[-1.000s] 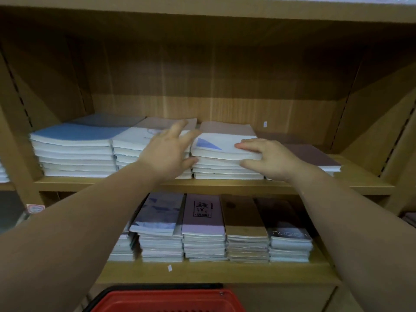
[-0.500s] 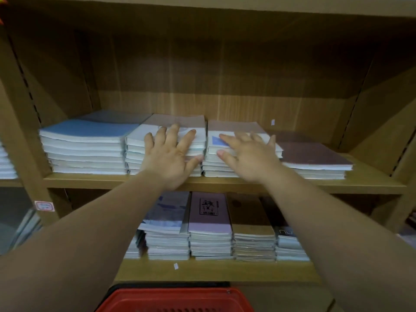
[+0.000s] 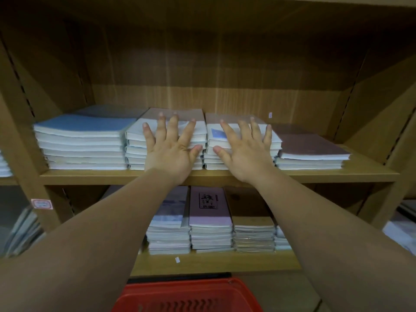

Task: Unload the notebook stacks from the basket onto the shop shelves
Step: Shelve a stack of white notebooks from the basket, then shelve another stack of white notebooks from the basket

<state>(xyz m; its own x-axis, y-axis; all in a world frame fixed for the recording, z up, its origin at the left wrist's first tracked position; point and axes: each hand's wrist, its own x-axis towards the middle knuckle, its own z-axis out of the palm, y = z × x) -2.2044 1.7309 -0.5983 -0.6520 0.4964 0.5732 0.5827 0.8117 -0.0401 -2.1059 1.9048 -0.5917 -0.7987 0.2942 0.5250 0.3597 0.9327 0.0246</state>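
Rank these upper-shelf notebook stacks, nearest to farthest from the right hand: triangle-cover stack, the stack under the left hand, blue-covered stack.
1. triangle-cover stack: directly under the right hand.
2. left-hand stack: next leftward, under the left hand.
3. blue-covered stack: far left.

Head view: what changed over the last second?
The right hand released its grip on the front edge of the third stack and now lies flat on it, fingers spread. The left hand settled flat onto the second stack beside it. Both hold nothing. The blue stack, maroon stack, lower-shelf stacks and red basket are unchanged.
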